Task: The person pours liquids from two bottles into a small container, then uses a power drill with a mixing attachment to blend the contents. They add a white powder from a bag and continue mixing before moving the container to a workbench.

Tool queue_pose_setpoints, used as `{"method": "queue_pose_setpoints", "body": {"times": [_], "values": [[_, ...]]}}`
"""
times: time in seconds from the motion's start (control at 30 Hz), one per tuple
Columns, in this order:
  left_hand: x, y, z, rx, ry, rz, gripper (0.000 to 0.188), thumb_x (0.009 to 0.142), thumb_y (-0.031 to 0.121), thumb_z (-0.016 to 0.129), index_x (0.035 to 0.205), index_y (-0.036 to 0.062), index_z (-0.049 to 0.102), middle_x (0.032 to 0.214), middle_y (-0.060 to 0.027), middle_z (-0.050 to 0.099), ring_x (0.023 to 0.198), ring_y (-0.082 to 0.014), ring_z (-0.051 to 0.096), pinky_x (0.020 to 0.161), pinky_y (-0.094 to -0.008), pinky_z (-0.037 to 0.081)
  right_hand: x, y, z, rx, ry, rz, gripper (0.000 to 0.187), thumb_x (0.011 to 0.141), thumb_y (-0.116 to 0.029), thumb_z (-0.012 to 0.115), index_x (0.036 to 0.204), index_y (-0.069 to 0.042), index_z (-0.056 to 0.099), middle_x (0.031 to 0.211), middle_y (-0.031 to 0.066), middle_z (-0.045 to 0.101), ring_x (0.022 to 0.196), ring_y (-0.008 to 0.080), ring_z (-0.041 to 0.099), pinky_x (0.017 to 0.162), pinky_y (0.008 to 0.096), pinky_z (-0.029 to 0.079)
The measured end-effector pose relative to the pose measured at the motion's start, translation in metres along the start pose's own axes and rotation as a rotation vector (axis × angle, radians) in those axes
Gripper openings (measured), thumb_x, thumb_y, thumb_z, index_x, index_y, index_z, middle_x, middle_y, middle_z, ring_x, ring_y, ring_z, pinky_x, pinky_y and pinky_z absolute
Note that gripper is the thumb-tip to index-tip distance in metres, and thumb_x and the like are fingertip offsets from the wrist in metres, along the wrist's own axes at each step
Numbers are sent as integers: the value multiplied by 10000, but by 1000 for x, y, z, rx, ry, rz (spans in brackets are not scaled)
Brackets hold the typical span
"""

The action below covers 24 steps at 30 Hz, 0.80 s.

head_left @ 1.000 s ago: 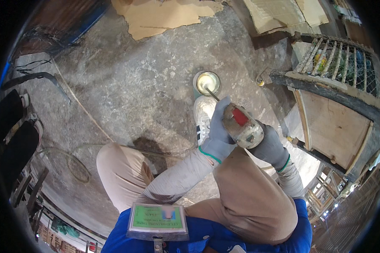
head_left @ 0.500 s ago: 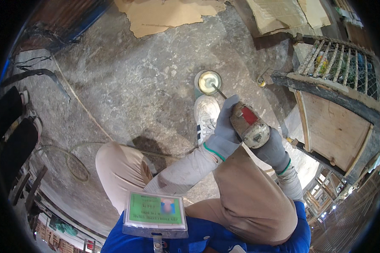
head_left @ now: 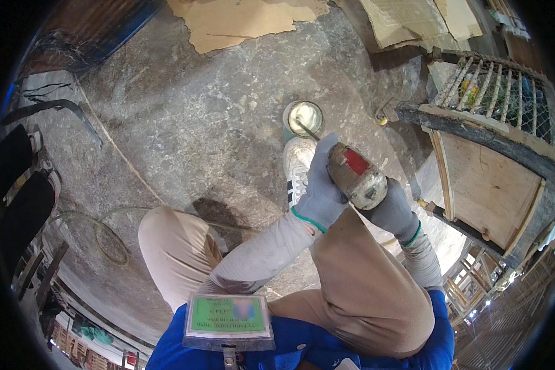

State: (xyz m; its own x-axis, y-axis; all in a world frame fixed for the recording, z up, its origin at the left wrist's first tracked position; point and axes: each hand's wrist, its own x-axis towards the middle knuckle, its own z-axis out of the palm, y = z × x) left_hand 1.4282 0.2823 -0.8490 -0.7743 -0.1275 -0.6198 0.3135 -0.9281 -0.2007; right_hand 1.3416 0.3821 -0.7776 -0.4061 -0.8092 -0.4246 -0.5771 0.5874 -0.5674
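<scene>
My gloved left hand (head_left: 324,185) is wrapped round the front of a worn power drill (head_left: 359,179) with a red patch on its casing. Behind it, my gloved right hand (head_left: 394,213) grips the drill's rear handle, mostly hidden under the body. From the drill a thin mixing rod (head_left: 309,132) slants down into a round can (head_left: 285,115) holding creamy, pale liquid (head_left: 305,116). The rod's lower end is sunk in the liquid. My white shoe (head_left: 297,161) stands against the can's near side.
A wheeled cart (head_left: 487,139) with a barred, meshed top and wooden panel stands at the right. Cardboard (head_left: 240,24) lies on the far floor. A hose (head_left: 120,262) curls at the left, near another person's legs (head_left: 28,206). An ID badge (head_left: 228,317) hangs from me.
The drill and both my hands have shifted slightly left. The rod has moved toward the left side of the can, which stays in about the same place.
</scene>
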Motion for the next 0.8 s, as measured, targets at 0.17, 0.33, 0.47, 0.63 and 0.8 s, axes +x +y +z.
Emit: {"method": "queue_pose_setpoints", "body": {"times": [0.17, 0.33, 0.47, 0.63, 0.8], "values": [[19, 16, 7, -273, -38, -253, 313, 833, 358, 594, 1043, 130, 546, 951, -79, 602, 925, -253, 593, 841, -416, 500, 7, -1, -1, 12, 44, 56, 295, 701, -153, 709, 952, -28, 619, 837, 123, 656, 770, 275, 644, 656, 335, 505], [18, 16, 10, -321, -59, -360, 263, 841, 327, 593, 990, 117, 541, 891, -69, 589, 894, -218, 589, 870, -387, 484, 2, -8, -3, 8, 66, 91, 266, 702, -157, 717, 918, -26, 630, 827, 129, 659, 771, 266, 652, 646, 334, 509], [21, 6, 12, -88, 135, -102, 248, 845, 357, 583, 955, 135, 569, 884, -66, 613, 883, -226, 602, 844, -395, 491, 2, -7, -7, 39, 13, 139, 304, 695, -180, 740, 927, -18, 630, 840, 135, 663, 776, 265, 655, 651, 334, 511], [1, 11, 18, 157, 103, -33, 314, 862, 433, 545, 869, 119, 531, 820, -25, 575, 778, -181, 581, 737, -355, 492, 9, -9, -14, 126, 138, 86, 238, 704, -199, 712, 880, -57, 639, 788, 158, 644, 722, 333, 634, 605, 383, 506], [-45, 93, 19, 324, 364, 110, 290, 877, 390, 539, 1005, 131, 511, 758, 28, 454, 697, -114, 471, 680, -273, 418, 22, -16, -14, 137, 57, 102, 212, 687, -177, 687, 836, -38, 628, 740, 164, 638, 714, 353, 626, 600, 400, 497]]}}
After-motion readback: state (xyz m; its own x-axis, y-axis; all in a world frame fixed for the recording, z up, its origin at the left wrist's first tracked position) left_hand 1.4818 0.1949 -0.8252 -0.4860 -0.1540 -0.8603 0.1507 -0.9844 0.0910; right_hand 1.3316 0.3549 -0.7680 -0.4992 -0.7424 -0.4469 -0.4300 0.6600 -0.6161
